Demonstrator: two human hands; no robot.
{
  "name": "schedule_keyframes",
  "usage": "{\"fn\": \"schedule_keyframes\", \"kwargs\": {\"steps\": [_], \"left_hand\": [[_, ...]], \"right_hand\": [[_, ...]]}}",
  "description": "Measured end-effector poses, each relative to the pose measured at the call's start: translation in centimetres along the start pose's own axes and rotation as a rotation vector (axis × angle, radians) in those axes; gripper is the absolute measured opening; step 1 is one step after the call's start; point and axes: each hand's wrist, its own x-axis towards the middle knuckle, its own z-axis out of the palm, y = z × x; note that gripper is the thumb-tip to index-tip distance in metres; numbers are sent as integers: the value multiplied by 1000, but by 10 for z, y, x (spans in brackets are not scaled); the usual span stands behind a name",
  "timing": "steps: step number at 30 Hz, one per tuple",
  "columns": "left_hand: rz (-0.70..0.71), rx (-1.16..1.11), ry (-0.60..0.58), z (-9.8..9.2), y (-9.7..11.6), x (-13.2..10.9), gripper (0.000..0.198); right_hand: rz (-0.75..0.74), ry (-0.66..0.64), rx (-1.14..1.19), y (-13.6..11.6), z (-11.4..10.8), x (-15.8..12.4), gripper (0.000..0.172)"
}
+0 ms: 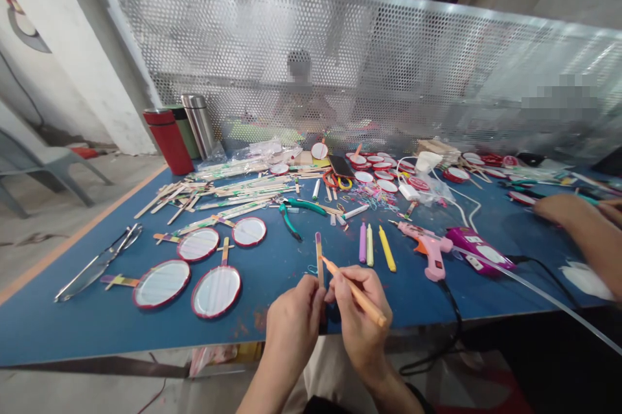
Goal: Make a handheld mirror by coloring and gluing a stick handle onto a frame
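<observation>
- Orange marker sits pinched in the right hand, its tip at a wooden stick.
- Left hand grips the stick's near end above the front of the blue table.
- Colouring looks partway: purple marks the far end, yellow-orange lies below it, and fingers hide the rest.
- Four red-rimmed white discs with coloured handles lie leftward, seemingly further along.
- Many loose sticks lie heaped beyond, apparently mostly uncoloured.
</observation>
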Motion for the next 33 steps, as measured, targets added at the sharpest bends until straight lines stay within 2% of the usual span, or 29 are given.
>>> {"fn": "schedule_keyframes", "kwargs": {"steps": [5,9,14,17,21,26,30,33], "left_hand": [[7,24,14,1,-1,0,25],[0,10,10,2,-2,0,25],[-7,16,12,1,-1,0,24],[-19,7,0,0,0,0,25],[-23,8,-16,0,0,0,25],[-39,-4,-27,0,0,0,25],[-33,-6,-19,0,-1,1,25],[-39,-11,-20,1,-2,2,25]], "right_hand": [[4,-25,31,1,0,-1,5],[4,17,6,1,0,0,5],[0,-24,18,0,0,0,7],[15,7,2,0,0,-2,5],[-1,-27,20,0,0,-2,6],[13,10,2,0,0,-1,5],[23,-47,42,1,-1,-1,6],[42,-11,15,2,-1,-1,5]]}}
